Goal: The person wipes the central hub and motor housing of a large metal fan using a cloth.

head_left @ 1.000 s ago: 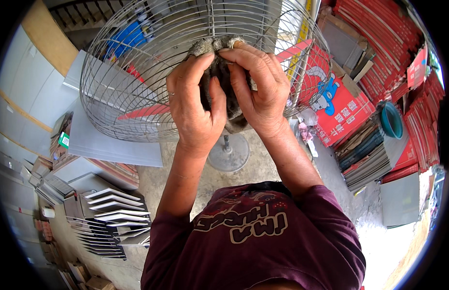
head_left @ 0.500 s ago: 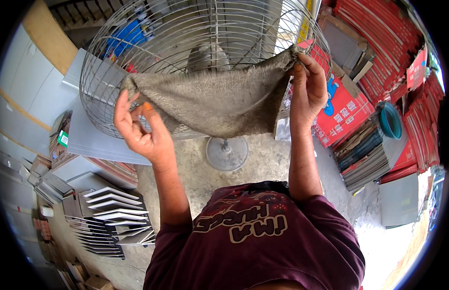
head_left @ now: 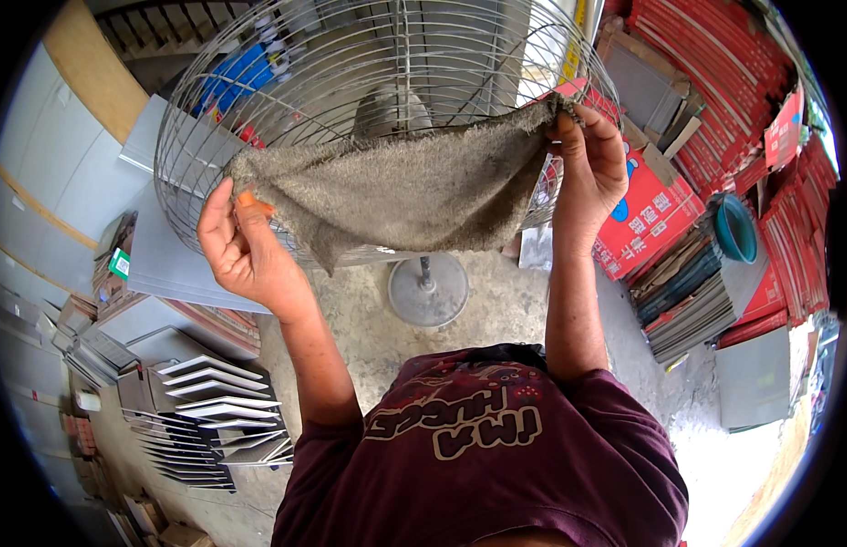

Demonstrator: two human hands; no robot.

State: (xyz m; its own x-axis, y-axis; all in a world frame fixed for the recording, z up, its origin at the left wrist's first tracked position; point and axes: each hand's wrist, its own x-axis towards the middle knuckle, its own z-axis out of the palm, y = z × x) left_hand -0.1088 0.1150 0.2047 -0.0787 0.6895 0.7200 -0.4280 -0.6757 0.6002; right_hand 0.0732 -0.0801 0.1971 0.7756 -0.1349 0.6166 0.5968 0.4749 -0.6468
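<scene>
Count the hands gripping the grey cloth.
2. The left hand pinches the lower left corner of the grey cloth; the right hand holds its upper right corner. Both are in front of the wire fan guard. No others show.

Wire fan guard [head_left: 351,82] just behind stretched grey cloth [head_left: 414,187], open floor [head_left: 369,319] below

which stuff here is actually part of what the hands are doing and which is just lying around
In use:
- grey cloth, stretched out between both hands
- left hand, gripping one corner
- right hand, gripping the other corner
- wire fan cage, right behind the cloth
- round fan base

Lying about:
- red boxes
- stacked grey tiles
- teal bowl
</scene>
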